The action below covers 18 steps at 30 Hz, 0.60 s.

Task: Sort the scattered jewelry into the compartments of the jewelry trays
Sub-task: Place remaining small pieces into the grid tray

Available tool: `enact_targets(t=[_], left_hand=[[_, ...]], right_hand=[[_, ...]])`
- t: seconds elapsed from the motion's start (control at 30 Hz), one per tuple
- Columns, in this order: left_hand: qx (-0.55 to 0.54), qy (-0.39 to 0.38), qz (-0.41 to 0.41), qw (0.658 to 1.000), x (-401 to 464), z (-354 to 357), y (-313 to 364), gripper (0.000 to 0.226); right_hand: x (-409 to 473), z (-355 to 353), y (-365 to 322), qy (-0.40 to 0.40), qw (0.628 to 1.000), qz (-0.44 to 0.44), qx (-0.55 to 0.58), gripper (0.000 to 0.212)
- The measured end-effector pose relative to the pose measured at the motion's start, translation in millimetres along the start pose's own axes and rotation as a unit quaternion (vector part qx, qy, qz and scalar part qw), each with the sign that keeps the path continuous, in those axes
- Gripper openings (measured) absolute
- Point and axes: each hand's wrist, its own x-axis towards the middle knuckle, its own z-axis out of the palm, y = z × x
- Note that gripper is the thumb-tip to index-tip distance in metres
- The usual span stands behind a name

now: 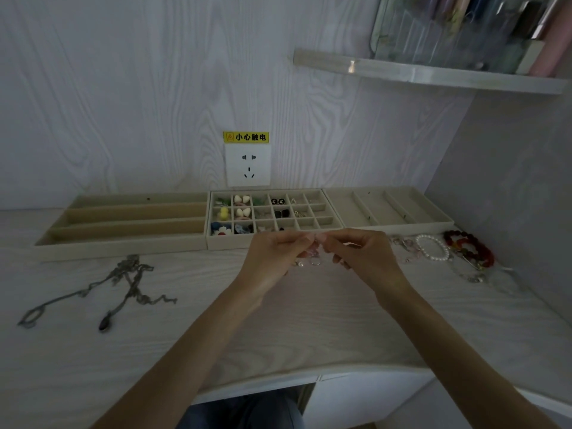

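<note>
Just before the gridded tray (309,226), my left hand (272,258) and right hand (362,258) together pinch a small pink jewelry piece (315,245).

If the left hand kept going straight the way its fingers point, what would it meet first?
Probably the right hand: the left hand points right, their fingertips nearly meeting over small pale jewelry. Depth is unclear.
</note>
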Motion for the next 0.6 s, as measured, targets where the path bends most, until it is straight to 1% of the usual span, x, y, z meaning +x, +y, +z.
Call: enact_targets(t=[0.07,0.13,0.2,0.3,0.4,0.47,0.5,0.57,0.6], left_hand=[[0.051,-0.011,0.04,0.998,6,-3,-2,0.015],[0.144,-0.024,0.091,0.985,13,-7,-7,0.017],[0.228,-0.017,0.126,0.965,19,-10,-10,0.017],[0.329,0.015,0.175,0.928,24,-14,-6,0.017],[0.383,0.022,0.261,0.886,29,-20,-1,0.018],[0.397,0.03,0.273,0.876,34,-29,1,0.017],[0.404,0.051,0.268,0.873,36,-35,1,0.017],[0.415,0.127,0.245,0.867,41,-52,-4,0.016],[0.415,0.165,0.229,0.865,43,-63,-8,0.016]], right_hand=[[5,-1,1,0.0,0.999,-0.035,-0.029,0.006],[9,0,2,-0.011,0.996,-0.06,-0.064,0.009],[15,1,4,-0.018,0.992,-0.075,-0.096,0.011],[24,2,4,-0.011,0.988,-0.103,-0.116,0.009],[30,4,0,-0.011,0.985,-0.123,-0.121,0.012],[37,2,-2,-0.009,0.983,-0.129,-0.132,0.013],[42,-1,-4,0.0,0.982,-0.127,-0.14,0.012],[60,-10,-7,0.035,0.979,-0.125,-0.159,0.008],[72,-15,-9,0.048,0.977,-0.124,-0.169,0.01]])
